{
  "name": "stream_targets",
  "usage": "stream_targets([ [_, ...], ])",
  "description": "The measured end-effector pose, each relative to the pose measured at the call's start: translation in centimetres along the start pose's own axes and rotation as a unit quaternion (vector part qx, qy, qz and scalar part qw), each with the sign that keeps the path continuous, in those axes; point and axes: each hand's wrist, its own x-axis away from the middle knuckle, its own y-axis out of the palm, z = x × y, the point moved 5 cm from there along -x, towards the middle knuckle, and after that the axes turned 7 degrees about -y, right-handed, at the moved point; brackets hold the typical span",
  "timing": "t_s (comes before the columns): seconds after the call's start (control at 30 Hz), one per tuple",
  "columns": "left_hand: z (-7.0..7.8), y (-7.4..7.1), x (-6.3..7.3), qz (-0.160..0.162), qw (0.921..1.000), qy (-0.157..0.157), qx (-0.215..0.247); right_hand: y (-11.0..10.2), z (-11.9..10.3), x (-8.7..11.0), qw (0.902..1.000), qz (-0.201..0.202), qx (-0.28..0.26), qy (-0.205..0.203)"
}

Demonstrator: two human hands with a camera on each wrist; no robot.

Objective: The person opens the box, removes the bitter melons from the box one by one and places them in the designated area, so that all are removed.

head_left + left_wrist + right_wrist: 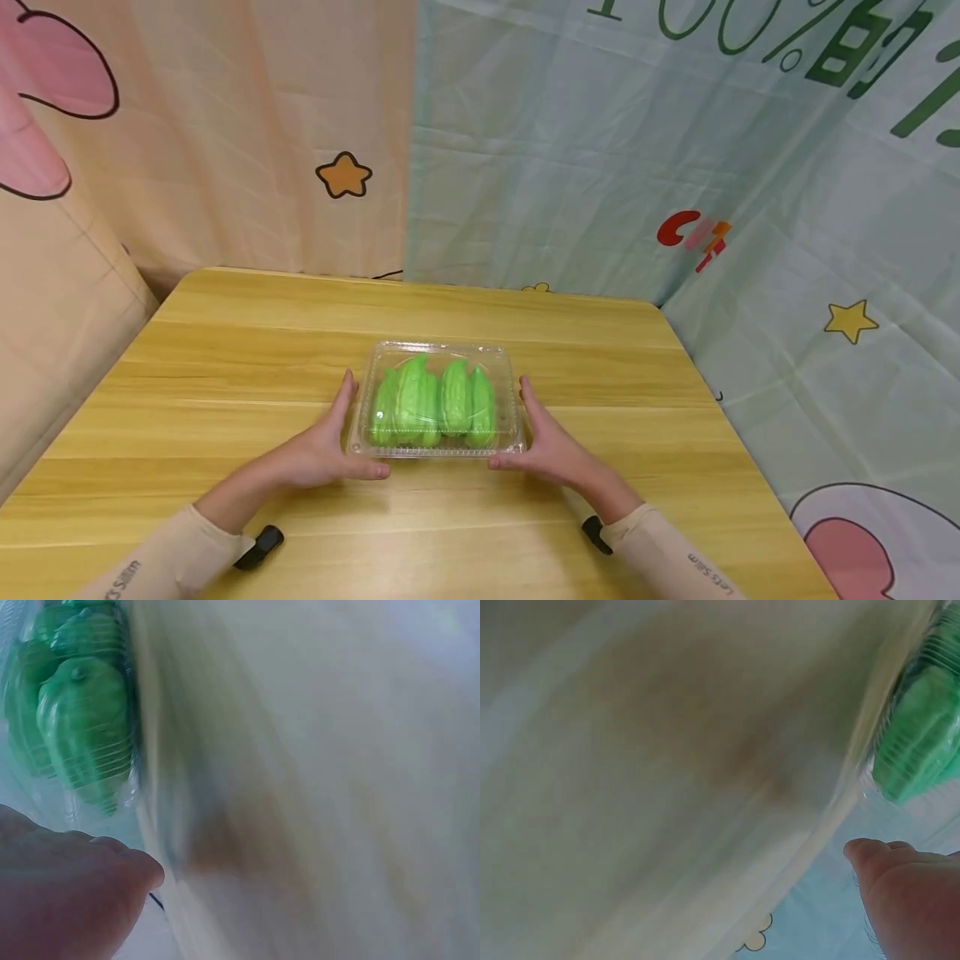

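Note:
A clear plastic clamshell box sits on the wooden table, its lid closed. Inside lie several light-green ribbed vegetables, which look like small bitter melons; the same green pieces show through the plastic in the left wrist view. My left hand is at the box's left side, fingers straight and thumb stretched along the front. Mirroring it, my right hand is at the right side, its thumb by the front right corner. Whether either hand touches the plastic I cannot tell.
The wooden table ends at a back edge against printed fabric curtains. Another curtain side closes in on the right. Black wrist straps show at the sleeve cuffs.

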Motion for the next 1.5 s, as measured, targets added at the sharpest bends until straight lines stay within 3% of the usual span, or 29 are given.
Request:
stream_targets([
  [0.33, 0.2, 0.8, -0.3, -0.012, 0.9999, 0.004, -0.003, 1.1, 0.2, 0.0, 0.9995, 0.011, -0.028, 0.008],
  [0.67, 0.2, 0.9, -0.3, -0.011, 0.9998, -0.013, -0.007, 1.6, 0.4, 0.2, 0.9985, 0.024, -0.047, 0.015],
  [1.17, -0.8, 1.0, 0.0, -0.006, 1.0000, -0.006, -0.005, 2.1, 1.3, 0.1, 0.9985, -0.030, -0.043, -0.012],
  [1.5, -0.4, 0.7, -0.3, -0.019, 0.9997, -0.001, -0.013, 1.5, 1.3, 0.1, 0.9981, -0.045, -0.027, -0.033],
])
